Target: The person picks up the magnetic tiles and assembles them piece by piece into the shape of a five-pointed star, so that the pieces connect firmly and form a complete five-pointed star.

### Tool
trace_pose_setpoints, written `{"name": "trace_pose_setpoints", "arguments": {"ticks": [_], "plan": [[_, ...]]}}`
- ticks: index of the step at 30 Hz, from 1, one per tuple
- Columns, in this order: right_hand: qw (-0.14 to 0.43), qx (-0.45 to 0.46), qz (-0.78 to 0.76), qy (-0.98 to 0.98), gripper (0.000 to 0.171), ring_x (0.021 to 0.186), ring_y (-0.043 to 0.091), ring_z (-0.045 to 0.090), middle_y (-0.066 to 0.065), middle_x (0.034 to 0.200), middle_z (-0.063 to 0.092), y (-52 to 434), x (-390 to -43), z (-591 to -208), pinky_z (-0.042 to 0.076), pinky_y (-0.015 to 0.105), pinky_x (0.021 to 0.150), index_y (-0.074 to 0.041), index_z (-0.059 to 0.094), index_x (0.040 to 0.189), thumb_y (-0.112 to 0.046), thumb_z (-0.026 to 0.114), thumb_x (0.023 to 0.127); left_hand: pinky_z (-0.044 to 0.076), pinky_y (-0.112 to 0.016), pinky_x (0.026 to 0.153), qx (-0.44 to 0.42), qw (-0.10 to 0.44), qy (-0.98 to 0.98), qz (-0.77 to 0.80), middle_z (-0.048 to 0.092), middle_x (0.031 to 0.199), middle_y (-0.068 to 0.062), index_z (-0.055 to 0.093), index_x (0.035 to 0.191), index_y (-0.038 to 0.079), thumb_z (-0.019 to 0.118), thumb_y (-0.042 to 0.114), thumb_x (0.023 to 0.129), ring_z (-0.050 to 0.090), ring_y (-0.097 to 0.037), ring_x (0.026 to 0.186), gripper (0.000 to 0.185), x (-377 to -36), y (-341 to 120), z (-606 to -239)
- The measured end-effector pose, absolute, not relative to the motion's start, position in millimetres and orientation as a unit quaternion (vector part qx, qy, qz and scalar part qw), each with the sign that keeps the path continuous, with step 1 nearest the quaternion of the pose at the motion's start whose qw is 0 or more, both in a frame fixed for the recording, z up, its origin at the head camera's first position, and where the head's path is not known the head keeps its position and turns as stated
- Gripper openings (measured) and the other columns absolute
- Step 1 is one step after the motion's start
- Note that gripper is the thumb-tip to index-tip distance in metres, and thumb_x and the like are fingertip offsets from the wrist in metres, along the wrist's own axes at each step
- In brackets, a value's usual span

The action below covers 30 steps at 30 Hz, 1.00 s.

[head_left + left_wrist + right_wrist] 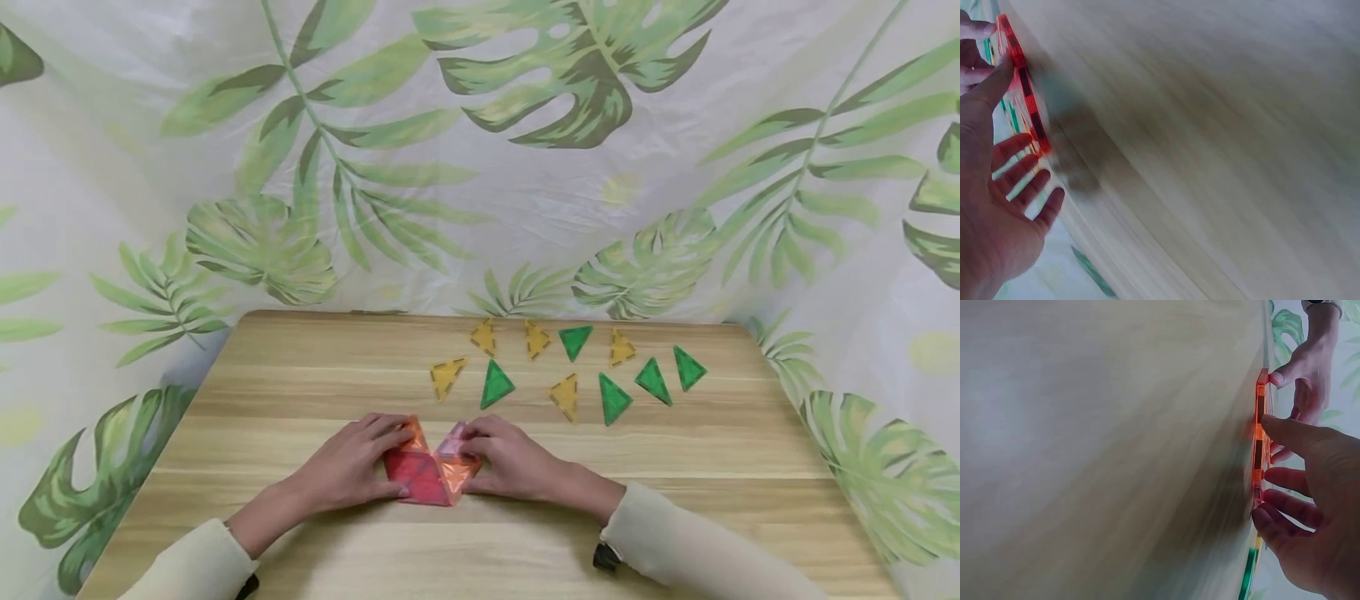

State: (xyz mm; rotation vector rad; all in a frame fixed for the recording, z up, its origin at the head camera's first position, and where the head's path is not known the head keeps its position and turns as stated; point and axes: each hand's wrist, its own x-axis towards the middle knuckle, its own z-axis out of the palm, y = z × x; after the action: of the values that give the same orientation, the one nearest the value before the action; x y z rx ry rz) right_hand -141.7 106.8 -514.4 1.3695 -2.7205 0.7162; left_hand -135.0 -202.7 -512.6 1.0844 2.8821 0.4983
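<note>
A red square magnetic tile (418,478) lies flat on the table, with an orange triangle tile (417,435) along its far side. My left hand (347,460) grips these from the left, thumb at the red tile's near edge and fingers on the orange triangle. Against the red tile's right side is another orange triangle tile (454,477), with a pale purple triangle tile (452,442) beyond it. My right hand (519,460) holds this pair between thumb and fingers. In the right wrist view, the orange edge (1259,434) shows dark magnets. Fingers partly hide the tiles.
Several green triangle tiles (615,400) and several yellow triangle tiles (566,398) lie scattered across the far middle and right of the wooden table (285,375). A leaf-patterned cloth (525,208) hangs behind the table and at its sides.
</note>
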Motion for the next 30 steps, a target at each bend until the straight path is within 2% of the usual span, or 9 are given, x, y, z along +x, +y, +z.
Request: {"name": "trace_pose_setpoints", "arguments": {"ticks": [12,19,26,28,30], "plan": [[-0.016,0.419,0.243,-0.875,0.040,0.123,0.014,0.060,0.002,0.129,0.069,36.8,-163.6,-521.6,0.048,0.024,0.107,-0.010,0.081,0.112,-0.038,0.091,0.085,0.049,-0.065,0.103,0.333,-0.028,0.931,0.149,0.062,0.146,-0.011,0.070,0.139,0.009,0.088,0.058,0.080,0.059,-0.036,0.131,0.079,-139.2,-269.1,-513.4],[-0.011,0.412,0.248,-0.877,0.039,0.125,0.010,0.060,-0.002,0.130,0.070,-4.8,-172.5,-526.3,0.044,0.021,0.110,-0.014,0.082,0.112,-0.040,0.091,0.085,0.054,-0.060,0.098,0.331,-0.055,0.929,0.157,0.065,0.142,-0.012,0.073,0.134,0.007,0.093,0.052,0.076,0.063,-0.036,0.125,0.076,-141.7,-308.5,-514.6],[-0.026,0.402,0.264,-0.876,0.040,0.126,0.006,0.058,-0.004,0.132,0.069,-40.5,-176.5,-528.1,0.042,0.017,0.109,-0.015,0.082,0.115,-0.039,0.090,0.085,0.054,-0.060,0.095,0.316,-0.046,0.937,0.144,0.066,0.140,-0.013,0.074,0.133,0.007,0.093,0.054,0.075,0.063,-0.037,0.124,0.077,-143.8,-342.7,-512.1],[-0.024,0.402,0.267,-0.876,0.040,0.125,0.005,0.058,-0.004,0.132,0.069,-49.7,-177.0,-528.9,0.041,0.016,0.109,-0.015,0.082,0.116,-0.039,0.090,0.085,0.053,-0.056,0.094,0.315,-0.047,0.937,0.141,0.067,0.139,-0.012,0.074,0.132,0.008,0.093,0.056,0.074,0.063,-0.037,0.123,0.078,-144.6,-351.8,-510.9],[-0.022,0.400,0.266,-0.877,0.041,0.125,0.004,0.058,-0.006,0.132,0.070,-58.4,-177.7,-529.7,0.040,0.015,0.109,-0.015,0.082,0.117,-0.039,0.090,0.085,0.052,-0.043,0.097,0.314,-0.051,0.937,0.143,0.067,0.139,-0.011,0.075,0.131,0.009,0.094,0.057,0.072,0.063,-0.036,0.122,0.079,-145.8,-360.9,-511.2]]}}
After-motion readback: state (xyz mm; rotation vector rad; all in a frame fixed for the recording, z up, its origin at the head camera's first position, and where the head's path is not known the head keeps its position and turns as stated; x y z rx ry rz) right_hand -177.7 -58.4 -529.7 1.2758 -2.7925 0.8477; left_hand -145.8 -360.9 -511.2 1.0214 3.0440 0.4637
